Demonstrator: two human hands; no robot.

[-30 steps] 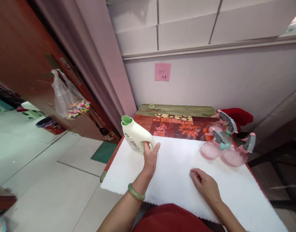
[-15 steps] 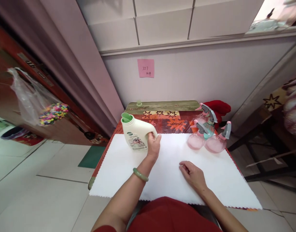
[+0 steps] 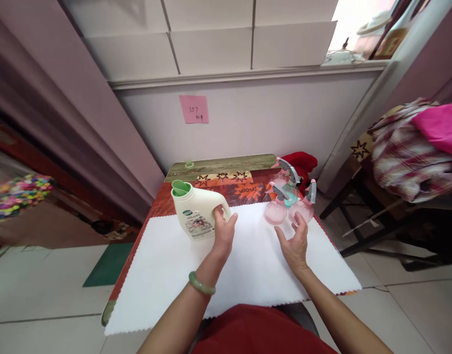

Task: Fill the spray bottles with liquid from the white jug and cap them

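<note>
While my left hand (image 3: 223, 231) kept its grip on the handle of the jug (image 3: 195, 211), my right hand (image 3: 294, 243) had lifted off the white cloth (image 3: 174, 275) and moved, fingers spread and empty, toward the pink spray bottles (image 3: 289, 204). The jug stood upright on the cloth at the left of the tabletop (image 3: 218, 166), uncapped. I judged the nearest bottle to be the next pickup; contact was not yet made.

Matt plastic jug (image 3: 196, 214); translucent glossy plastic spray bottles (image 3: 290, 206); white matt cloth (image 3: 248, 265); paper note (image 3: 194, 109).
</note>
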